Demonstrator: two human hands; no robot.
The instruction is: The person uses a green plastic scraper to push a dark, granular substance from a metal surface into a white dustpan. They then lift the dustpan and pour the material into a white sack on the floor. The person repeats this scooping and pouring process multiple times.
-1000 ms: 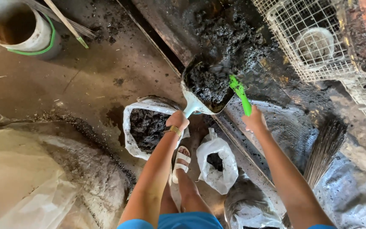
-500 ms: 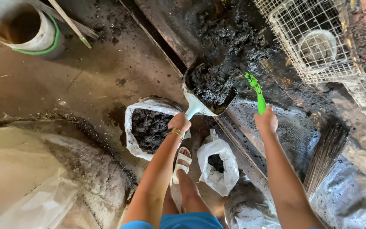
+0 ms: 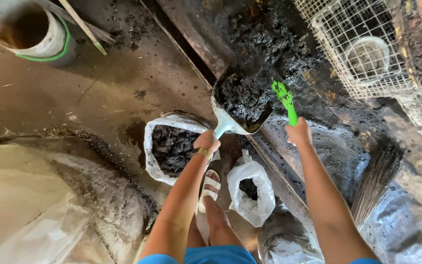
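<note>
Left hand (image 3: 207,141) closed around the handle of a pale blue plastic dustpan (image 3: 238,105), heaped with dark wet muck, its front lip against the black muck pile (image 3: 269,44). Right hand (image 3: 299,132) fisted around a bright green plastic scraper (image 3: 285,100), blade just beside the pan's right rim. Directly below the left hand, an open white plastic bag of dark muck (image 3: 172,149); beside the sandalled foot (image 3: 210,188), a smaller white plastic bag (image 3: 251,191). Bare concrete floor (image 3: 98,98) to the left, reaching to a white bucket (image 3: 28,32). To the right, a white wire cage (image 3: 362,44) and a stick broom (image 3: 374,181) near the right arm.
</note>
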